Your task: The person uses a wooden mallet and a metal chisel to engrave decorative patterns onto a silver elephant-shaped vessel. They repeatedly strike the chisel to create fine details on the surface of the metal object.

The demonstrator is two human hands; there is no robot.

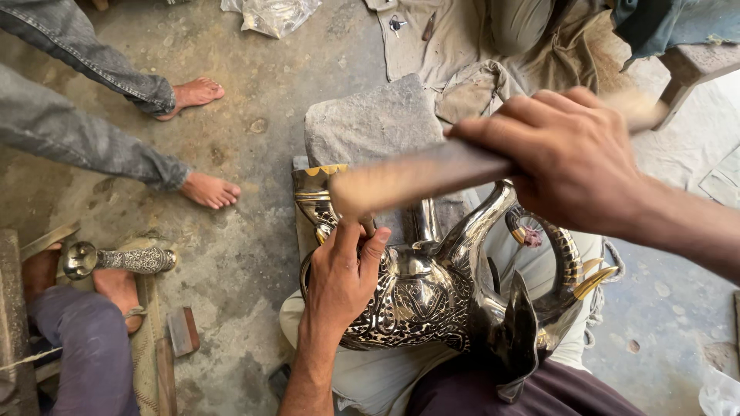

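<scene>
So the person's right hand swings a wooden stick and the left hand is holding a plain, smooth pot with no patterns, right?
Not quite. The head view shows the left hand on a metal vessel covered in engraved patterns, not plain. The right hand does grip the wooden stick.

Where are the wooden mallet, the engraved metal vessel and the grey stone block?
wooden mallet (420,176), head view, on its blurred shaft.
engraved metal vessel (416,304), head view, on its patterned body.
grey stone block (370,123), head view, on its top face.

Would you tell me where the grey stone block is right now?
In the head view, the grey stone block lies on the floor at upper centre, just beyond the engraved metal vessel and partly behind the blurred wooden tool.
</scene>
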